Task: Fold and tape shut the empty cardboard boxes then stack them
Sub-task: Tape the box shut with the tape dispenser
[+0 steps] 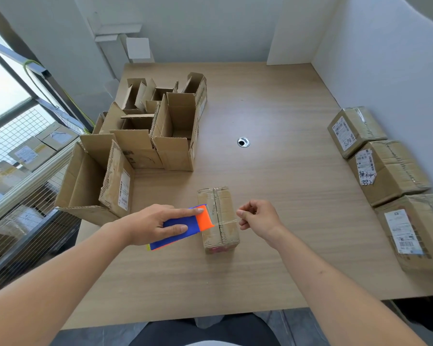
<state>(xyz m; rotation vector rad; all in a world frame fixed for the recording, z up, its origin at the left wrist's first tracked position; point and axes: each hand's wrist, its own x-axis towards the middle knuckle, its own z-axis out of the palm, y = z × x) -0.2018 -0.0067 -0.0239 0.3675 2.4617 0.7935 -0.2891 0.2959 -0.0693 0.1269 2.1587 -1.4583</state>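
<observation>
Left hand grips a blue and orange tape dispenser, index finger stretched along its top edge, thumb not visible. The orange end of the dispenser touches the left top edge of a small closed box. A strip of clear tape runs from that end across the box top to the right hand, which pinches the tape end between thumb and curled fingers just off the box's right side.

The small box sits on the worktop near its front edge, flaps down, a lengthwise tape strip along the centre seam.

Left and behind: a cluster of open boxes, flaps up, the nearest and largest one lying on its side at the worktop's left edge.

Right edge of the worktop: three sealed boxes in a row beside the wall, each bearing a shipping label, side by side and not stacked.

A round cable hole sits mid-worktop, well apart from all boxes.
</observation>
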